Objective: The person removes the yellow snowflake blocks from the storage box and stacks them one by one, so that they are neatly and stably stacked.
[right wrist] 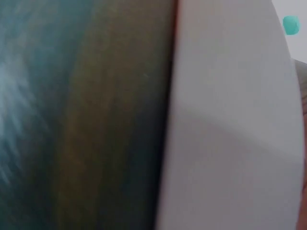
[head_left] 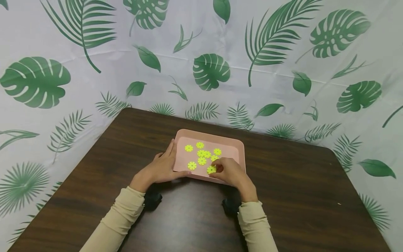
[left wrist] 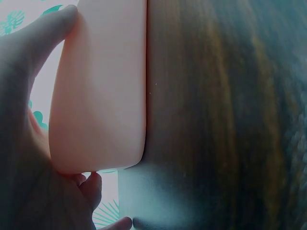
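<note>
A shallow pink tray (head_left: 231, 159) rests on the dark wooden table, with several bright yellow notched plastic discs (head_left: 192, 165) scattered inside it. My left hand (head_left: 160, 166) steadies the tray's left front corner, fingers straight along the left side and thumb along the front rim. In the left wrist view the tray's outer wall (left wrist: 103, 91) stands beside the thumb. My right hand (head_left: 231, 170) reaches over the front right part of the tray and pinches one yellow notched disc (head_left: 211, 169) between thumb and fingertips. The right wrist view shows the tray's wall (right wrist: 235, 115), but not the pinched disc.
The wooden table (head_left: 292, 182) extends on both sides of the tray. Behind it hangs a white cloth (head_left: 176, 38) printed with green leaves. Dark straps (head_left: 152, 201) sit under the wrists. A tiny pale speck (head_left: 339, 203) lies at the table's right.
</note>
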